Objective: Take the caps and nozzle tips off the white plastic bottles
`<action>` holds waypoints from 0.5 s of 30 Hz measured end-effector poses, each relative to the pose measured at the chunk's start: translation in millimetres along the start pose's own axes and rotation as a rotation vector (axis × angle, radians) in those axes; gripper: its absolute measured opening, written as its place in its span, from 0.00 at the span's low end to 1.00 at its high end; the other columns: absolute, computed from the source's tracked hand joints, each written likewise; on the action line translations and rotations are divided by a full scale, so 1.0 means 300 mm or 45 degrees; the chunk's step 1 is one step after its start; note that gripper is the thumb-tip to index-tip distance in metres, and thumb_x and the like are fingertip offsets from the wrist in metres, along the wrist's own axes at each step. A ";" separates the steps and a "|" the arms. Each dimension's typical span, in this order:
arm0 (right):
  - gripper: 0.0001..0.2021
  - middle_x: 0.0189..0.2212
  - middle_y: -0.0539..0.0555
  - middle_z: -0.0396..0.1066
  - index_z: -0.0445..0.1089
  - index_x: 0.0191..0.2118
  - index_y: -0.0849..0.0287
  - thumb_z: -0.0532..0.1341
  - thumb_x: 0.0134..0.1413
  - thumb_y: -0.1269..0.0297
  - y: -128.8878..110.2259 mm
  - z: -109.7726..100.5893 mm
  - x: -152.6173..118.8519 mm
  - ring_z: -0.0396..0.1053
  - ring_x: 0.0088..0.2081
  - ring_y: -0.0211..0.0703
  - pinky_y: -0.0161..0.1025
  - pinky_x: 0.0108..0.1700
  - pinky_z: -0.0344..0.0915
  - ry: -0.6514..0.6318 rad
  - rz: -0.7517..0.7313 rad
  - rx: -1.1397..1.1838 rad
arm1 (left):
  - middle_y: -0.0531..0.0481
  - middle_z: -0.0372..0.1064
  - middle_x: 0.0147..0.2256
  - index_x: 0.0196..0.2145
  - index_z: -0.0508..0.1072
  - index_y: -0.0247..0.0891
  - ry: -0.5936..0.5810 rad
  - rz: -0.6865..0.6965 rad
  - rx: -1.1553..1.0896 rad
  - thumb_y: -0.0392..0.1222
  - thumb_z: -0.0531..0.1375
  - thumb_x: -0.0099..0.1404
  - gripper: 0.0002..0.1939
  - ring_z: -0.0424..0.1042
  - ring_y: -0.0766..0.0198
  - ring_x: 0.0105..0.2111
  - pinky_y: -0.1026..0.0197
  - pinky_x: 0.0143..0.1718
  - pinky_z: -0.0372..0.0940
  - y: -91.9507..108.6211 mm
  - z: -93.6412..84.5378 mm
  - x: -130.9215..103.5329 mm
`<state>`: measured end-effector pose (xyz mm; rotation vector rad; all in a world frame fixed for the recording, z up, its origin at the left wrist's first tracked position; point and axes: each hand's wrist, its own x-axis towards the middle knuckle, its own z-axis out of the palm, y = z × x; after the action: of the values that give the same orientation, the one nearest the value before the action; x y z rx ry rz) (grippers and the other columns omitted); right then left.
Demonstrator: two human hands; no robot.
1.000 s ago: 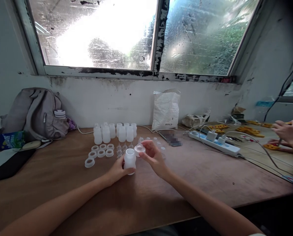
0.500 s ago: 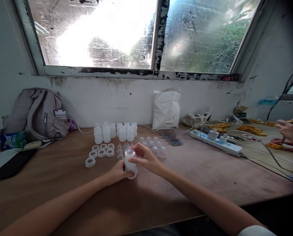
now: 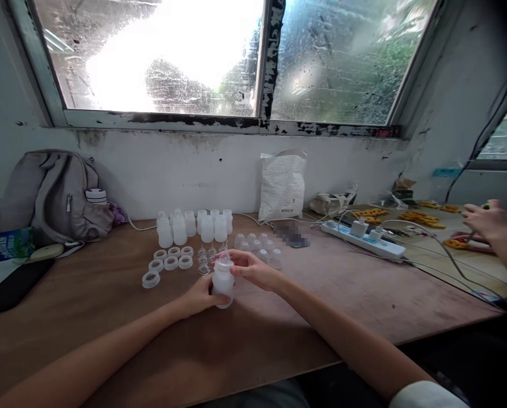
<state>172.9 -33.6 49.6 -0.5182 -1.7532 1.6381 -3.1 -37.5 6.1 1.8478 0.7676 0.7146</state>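
A translucent white baby bottle stands upright on the brown table, with a clear teat at its top. My left hand is wrapped round the lower body of the bottle, thumb across its front. Around the neck close the fingers and thumb of my right hand, partly hiding the rim. Just behind the bottle are several clear teats in rows. White collar rings lie to their left, clear domed caps to their right. More white bottles stand in a group farther back.
At the left are a grey backpack and a black flat object. A white plastic bag leans on the wall. A power strip with cables lies right. Another person's hands work near yellow parts.
My right hand's fingers have shifted down from above the bottle's top to its neck, so the teat shows more. My left hand keeps its hold. The view has swung slightly right.
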 end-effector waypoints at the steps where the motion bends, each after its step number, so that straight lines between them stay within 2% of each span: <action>1: 0.21 0.42 0.56 0.64 0.61 0.46 0.60 0.60 0.45 0.58 -0.005 0.001 -0.002 0.63 0.41 0.41 0.35 0.37 0.60 -0.006 -0.009 -0.030 | 0.48 0.65 0.36 0.38 0.68 0.32 -0.008 0.012 -0.014 0.38 0.60 0.48 0.17 0.62 0.60 0.37 0.62 0.37 0.57 0.003 0.001 -0.002; 6: 0.20 0.41 0.55 0.64 0.62 0.45 0.59 0.61 0.44 0.61 -0.008 -0.002 -0.014 0.62 0.41 0.40 0.36 0.39 0.60 0.051 -0.069 -0.088 | 0.49 0.66 0.32 0.34 0.68 0.32 -0.087 -0.010 -0.261 0.37 0.58 0.49 0.13 0.63 0.63 0.32 0.64 0.32 0.57 0.006 -0.005 -0.011; 9: 0.18 0.41 0.55 0.64 0.62 0.44 0.59 0.61 0.45 0.62 0.011 -0.011 -0.019 0.62 0.41 0.39 0.36 0.40 0.60 0.092 -0.076 0.002 | 0.48 0.67 0.28 0.34 0.68 0.31 -0.148 -0.040 -0.406 0.36 0.57 0.47 0.14 0.63 0.64 0.28 0.65 0.28 0.56 -0.007 -0.017 -0.012; 11: 0.18 0.41 0.55 0.64 0.61 0.44 0.59 0.61 0.46 0.62 0.024 -0.013 -0.019 0.63 0.39 0.40 0.37 0.38 0.61 0.062 -0.058 0.097 | 0.48 0.67 0.26 0.35 0.67 0.30 -0.187 -0.064 -0.485 0.37 0.56 0.48 0.15 0.63 0.65 0.25 0.65 0.26 0.56 -0.019 -0.024 -0.011; 15: 0.22 0.40 0.56 0.64 0.60 0.47 0.58 0.61 0.44 0.60 0.037 -0.007 -0.013 0.63 0.37 0.40 0.38 0.36 0.62 0.040 -0.036 0.189 | 0.46 0.67 0.23 0.35 0.67 0.29 -0.216 -0.105 -0.635 0.41 0.54 0.50 0.16 0.63 0.65 0.22 0.65 0.23 0.55 -0.038 -0.032 -0.010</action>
<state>175.4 -33.2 38.0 -0.4457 -1.5942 1.7152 -14.2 -30.8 -1.4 1.3941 0.4964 0.6197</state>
